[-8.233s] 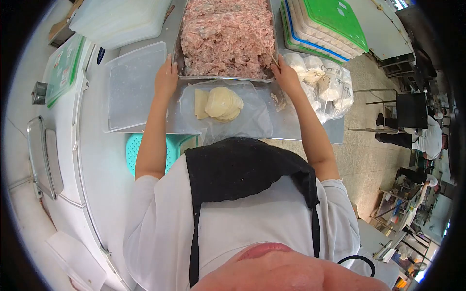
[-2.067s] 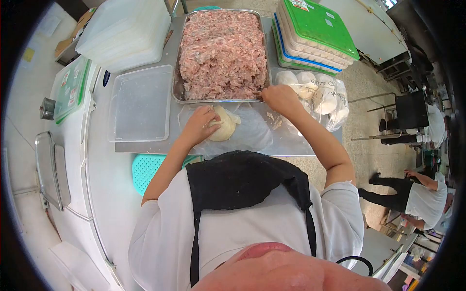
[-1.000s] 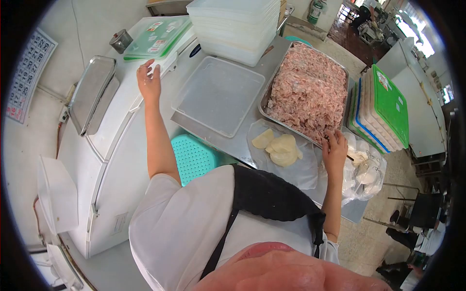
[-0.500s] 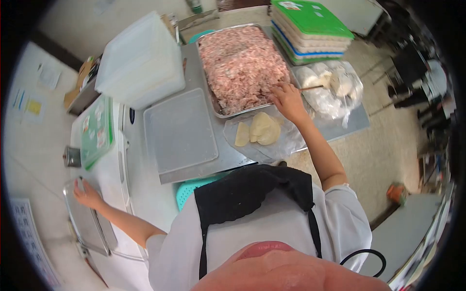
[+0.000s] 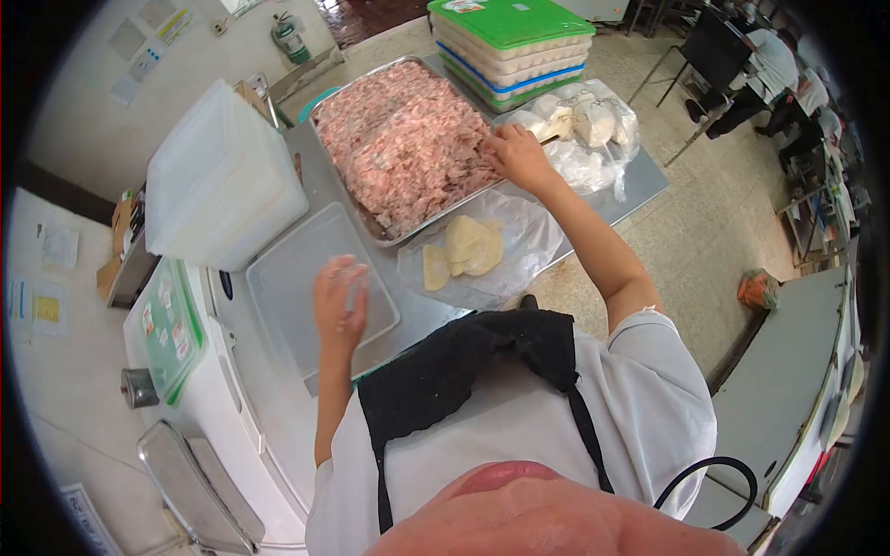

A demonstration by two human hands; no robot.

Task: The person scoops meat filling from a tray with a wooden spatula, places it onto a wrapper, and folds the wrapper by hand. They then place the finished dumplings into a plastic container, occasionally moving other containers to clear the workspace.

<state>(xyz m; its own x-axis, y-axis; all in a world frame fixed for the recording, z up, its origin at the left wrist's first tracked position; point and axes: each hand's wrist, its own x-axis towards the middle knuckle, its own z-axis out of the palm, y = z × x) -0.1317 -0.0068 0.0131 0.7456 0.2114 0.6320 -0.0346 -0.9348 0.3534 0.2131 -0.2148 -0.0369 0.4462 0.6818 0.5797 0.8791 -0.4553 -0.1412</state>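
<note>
My right hand rests at the near right corner of the metal tray of ground meat, fingers closed around a thin dark stick. Slightly blurred, my left hand hovers over the translucent plastic container, with its fingers apart and nothing clearly held. Between the hands, round pale dough wrappers lie overlapping on a clear plastic sheet. A plastic bag of white round pieces sits just right of my right hand.
Green-lidded boxes are stacked behind the bag. Nested translucent bins stand at the back left. On the white appliance at left are a green-edged container, a metal cup and a metal tray. People are at the far right.
My left hand has come back from the metal tray at the far left to above the translucent container. My right hand stays at the meat tray's corner with the stick. The view has shifted.
</note>
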